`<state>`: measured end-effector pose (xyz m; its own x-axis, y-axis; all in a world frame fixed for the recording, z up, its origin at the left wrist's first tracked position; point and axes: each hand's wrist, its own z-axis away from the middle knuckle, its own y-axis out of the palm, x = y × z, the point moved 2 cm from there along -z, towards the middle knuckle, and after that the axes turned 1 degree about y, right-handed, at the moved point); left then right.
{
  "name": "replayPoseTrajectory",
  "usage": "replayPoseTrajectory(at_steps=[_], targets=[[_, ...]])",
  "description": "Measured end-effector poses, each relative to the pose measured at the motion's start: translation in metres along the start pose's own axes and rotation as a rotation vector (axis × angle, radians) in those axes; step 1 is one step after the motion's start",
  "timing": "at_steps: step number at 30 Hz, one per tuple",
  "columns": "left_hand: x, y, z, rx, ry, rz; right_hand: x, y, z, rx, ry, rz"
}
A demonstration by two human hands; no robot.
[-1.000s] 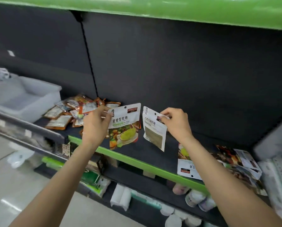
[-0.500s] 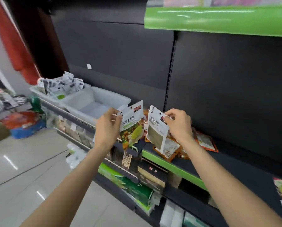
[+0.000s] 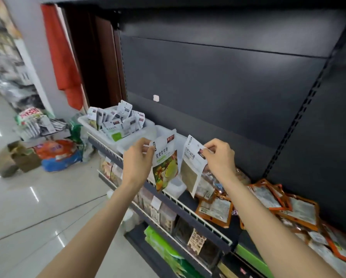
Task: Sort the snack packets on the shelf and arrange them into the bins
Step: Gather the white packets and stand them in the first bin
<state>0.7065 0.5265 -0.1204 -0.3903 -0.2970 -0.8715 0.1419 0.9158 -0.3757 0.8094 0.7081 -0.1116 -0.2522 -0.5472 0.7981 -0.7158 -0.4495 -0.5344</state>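
Each hand has a glossy flat pouch pinched by its top edge, hanging above the shelf's wire rail point(image 3: 190, 212): the left hand point(image 3: 137, 157) grips the fruit-print packet point(image 3: 165, 166), the right hand point(image 3: 221, 157) the plain white packet point(image 3: 193, 164). Left of the rail, a translucent plastic bin point(image 3: 148, 128) brims with white packets point(image 3: 118, 118). Right of it lie orange-edged packets point(image 3: 215, 208).

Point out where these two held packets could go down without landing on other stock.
The far bin is heaped with white packets. The next bin, behind the left hand and its fruit-print packet, looks mostly bare. Shelf right of the right hand and its brown-window packet is crowded with orange packets.
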Motion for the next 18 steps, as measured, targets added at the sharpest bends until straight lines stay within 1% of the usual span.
replayPoseTrajectory(at_steps=[3,8,11,15,18], targets=[[0.012,-0.014,-0.052,-0.02,0.019,-0.015,0.018,0.041,-0.041,0.035,0.018,-0.096],[0.047,-0.04,-0.123,-0.082,0.014,-0.017,0.044,0.101,-0.098,0.071,0.01,-0.156],[0.07,-0.056,-0.16,-0.125,-0.028,0.004,0.056,0.138,-0.121,0.07,0.023,-0.145],[0.101,-0.081,-0.211,-0.206,-0.021,0.006,0.072,0.19,-0.149,0.059,0.04,-0.152],[0.128,-0.097,-0.254,-0.198,0.001,-0.023,0.088,0.231,-0.164,0.036,0.062,-0.165]])
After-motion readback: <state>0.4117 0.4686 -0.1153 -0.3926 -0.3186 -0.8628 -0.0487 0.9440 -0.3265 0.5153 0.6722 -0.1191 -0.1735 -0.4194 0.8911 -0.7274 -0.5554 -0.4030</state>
